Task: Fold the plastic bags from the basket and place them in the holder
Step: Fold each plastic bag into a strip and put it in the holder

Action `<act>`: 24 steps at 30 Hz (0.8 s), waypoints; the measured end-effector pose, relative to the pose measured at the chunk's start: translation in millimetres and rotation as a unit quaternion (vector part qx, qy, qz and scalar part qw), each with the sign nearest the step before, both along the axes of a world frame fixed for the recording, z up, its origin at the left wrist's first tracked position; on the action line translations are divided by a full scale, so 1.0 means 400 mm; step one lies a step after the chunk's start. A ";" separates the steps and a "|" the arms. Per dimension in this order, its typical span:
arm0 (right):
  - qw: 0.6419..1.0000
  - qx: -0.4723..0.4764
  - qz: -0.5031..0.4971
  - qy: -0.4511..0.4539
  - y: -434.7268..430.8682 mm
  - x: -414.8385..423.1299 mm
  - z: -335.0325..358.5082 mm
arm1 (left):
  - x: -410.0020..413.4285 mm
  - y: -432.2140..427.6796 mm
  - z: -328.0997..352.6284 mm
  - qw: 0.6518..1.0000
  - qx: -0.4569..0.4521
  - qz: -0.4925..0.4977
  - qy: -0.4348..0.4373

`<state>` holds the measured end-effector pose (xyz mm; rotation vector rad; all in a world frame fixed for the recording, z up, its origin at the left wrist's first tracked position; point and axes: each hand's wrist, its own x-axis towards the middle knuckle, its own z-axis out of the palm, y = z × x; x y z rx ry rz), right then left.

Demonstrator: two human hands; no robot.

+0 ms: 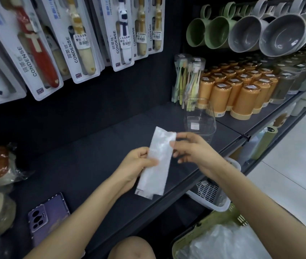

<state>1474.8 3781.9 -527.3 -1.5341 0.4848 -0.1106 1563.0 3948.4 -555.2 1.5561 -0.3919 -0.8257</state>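
Your left hand (137, 165) grips the folded plastic bag (157, 161) mid-strip; your right hand (191, 148) pinches its upper right edge; bag held above the shelf (92, 146); clear holder (199, 120) just behind; basket (223, 214) below the shelf edge, right.

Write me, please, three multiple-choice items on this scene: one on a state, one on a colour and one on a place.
1. How is the bag that the left hand and right hand hold? A balled up; B spread open; C folded into a strip.
2. What colour is the basket of loose bags? A red; B green; C black.
3. Where does the phone lie? A in the basket; B on the shelf; C in the right hand.
Key: 1 C, it is a long narrow band; 2 B, its rim is pale green; 3 B, it lies flat on the dark shelf.
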 end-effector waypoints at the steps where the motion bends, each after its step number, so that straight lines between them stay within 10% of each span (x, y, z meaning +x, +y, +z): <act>1: 1.000 0.009 0.013 0.015 0.015 -0.008 -0.012 | -0.009 -0.001 -0.001 1.000 -0.010 0.020 0.016; 18: 0.991 -0.015 -0.005 -0.132 0.082 -0.020 -0.080 | -0.010 0.043 0.006 0.959 -0.119 0.038 0.253; 24: 0.980 -0.108 0.024 -0.165 0.049 -0.021 -0.069 | -0.006 0.037 0.039 0.995 0.008 -0.066 0.076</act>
